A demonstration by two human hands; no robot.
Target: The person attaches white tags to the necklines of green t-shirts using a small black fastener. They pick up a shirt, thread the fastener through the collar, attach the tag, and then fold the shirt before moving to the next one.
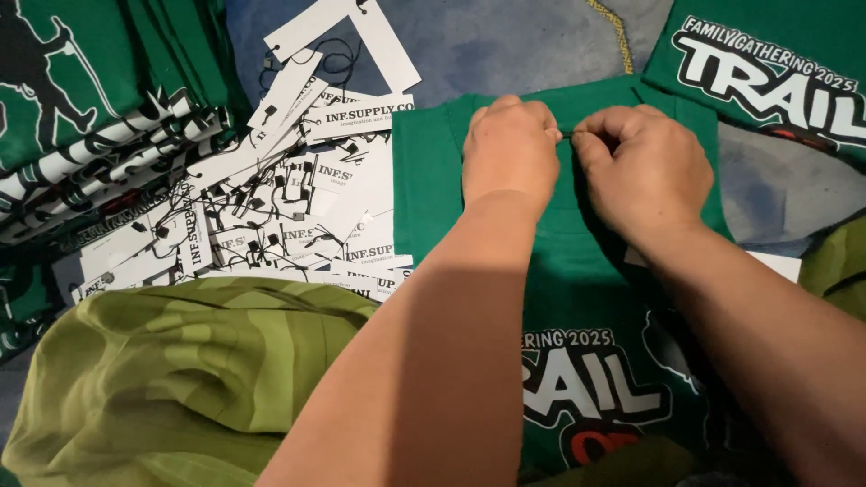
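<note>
Head view: both hands pinch something small and dark, too tiny to identify, at the collar edge of a folded green shirt (577,261), left hand (510,149) touching right hand (645,167). It could slip loose. The white tags (298,207) heaped leftward could tangle by their strings.

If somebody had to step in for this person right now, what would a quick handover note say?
Left hand: closed, fingertips pinching the top edge of the green shirt that lies flat in front.
Right hand: also closed on that edge, pinching something small and thin between the two hands; too small to tell what.
Around: pile of white paper tags with black strings to the left, stack of folded green shirts at far left, another green printed shirt at top right, olive cloth over the lap.
Done: no tag shows on this shirt.
Left: both hands are at its top edge; many loose tags remain.
</note>
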